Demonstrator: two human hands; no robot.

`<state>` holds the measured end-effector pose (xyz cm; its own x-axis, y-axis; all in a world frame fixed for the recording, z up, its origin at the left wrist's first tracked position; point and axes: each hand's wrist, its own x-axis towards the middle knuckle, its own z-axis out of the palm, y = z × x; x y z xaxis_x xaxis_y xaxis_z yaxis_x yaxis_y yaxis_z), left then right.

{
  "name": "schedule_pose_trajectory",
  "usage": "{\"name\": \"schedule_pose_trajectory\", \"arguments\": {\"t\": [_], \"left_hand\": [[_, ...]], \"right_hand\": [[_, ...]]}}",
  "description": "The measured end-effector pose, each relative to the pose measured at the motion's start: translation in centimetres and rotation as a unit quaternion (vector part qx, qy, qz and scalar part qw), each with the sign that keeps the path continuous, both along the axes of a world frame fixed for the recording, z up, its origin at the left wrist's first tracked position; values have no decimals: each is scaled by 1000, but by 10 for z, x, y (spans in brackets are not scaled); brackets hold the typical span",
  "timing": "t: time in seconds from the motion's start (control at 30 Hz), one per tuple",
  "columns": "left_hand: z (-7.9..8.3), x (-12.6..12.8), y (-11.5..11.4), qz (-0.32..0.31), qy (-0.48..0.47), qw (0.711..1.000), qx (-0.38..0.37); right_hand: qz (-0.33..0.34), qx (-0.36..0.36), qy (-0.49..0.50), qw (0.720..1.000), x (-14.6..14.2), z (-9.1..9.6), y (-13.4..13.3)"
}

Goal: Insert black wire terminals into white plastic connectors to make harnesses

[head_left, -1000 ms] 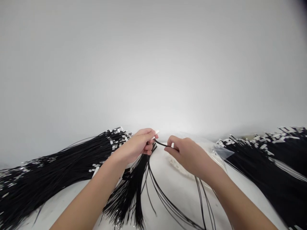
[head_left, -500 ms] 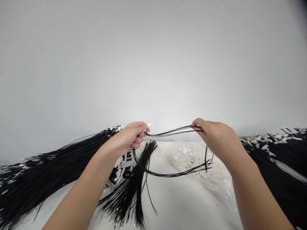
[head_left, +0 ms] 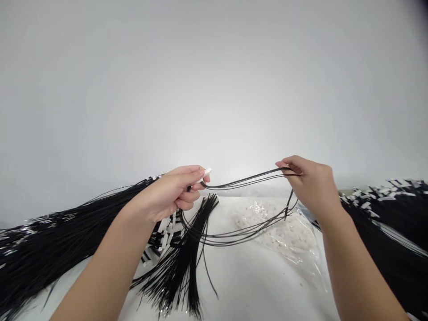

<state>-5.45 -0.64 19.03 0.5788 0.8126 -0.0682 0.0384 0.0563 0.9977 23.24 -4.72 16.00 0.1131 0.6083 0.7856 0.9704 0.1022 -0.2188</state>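
My left hand (head_left: pixel 179 186) is closed in a pinch on a small white connector (head_left: pixel 206 172), which pokes out past the thumb and has thin black wires (head_left: pixel 245 180) leading from it. To the right and a bit higher, my right hand (head_left: pixel 310 183) has its fingers closed round the same wires, and the span between both hands hangs in a slight sag. The rest of these wires droops below in a wide loop. A bundle of cut black wires (head_left: pixel 189 258) lies on the white table (head_left: pixel 240 276) beneath the left hand.
A clear plastic bag (head_left: pixel 274 223) of small white pieces lies behind the loop. Big heaps of black wires with white connectors lie on both sides, a left heap (head_left: pixel 76 236) and a right heap (head_left: pixel 391 227). A pale wall (head_left: pixel 214 89) rises behind.
My right hand has moved right and slightly up, and the wires between the hands now span further. The hanging loop has shifted and its strands have spread. My left hand has barely moved.
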Motion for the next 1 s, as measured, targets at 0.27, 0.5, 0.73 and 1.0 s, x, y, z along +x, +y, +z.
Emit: {"name": "schedule_pose_trajectory", "arguments": {"t": [0.27,0.5,0.73,1.0], "left_hand": [[0,-1,1,74,-17,996,51],[3,-3,1,96,-11,993,72],[6,-8,0,113,-15,989,91],[0,9,-2,71,-71,993,60]], "right_hand": [[209,-207,212,932,-4,8,-7],[221,-297,238,898,-7,15,-19],[193,-393,156,885,-6,20,-24],[345,-531,115,765,-11,26,-36]]}}
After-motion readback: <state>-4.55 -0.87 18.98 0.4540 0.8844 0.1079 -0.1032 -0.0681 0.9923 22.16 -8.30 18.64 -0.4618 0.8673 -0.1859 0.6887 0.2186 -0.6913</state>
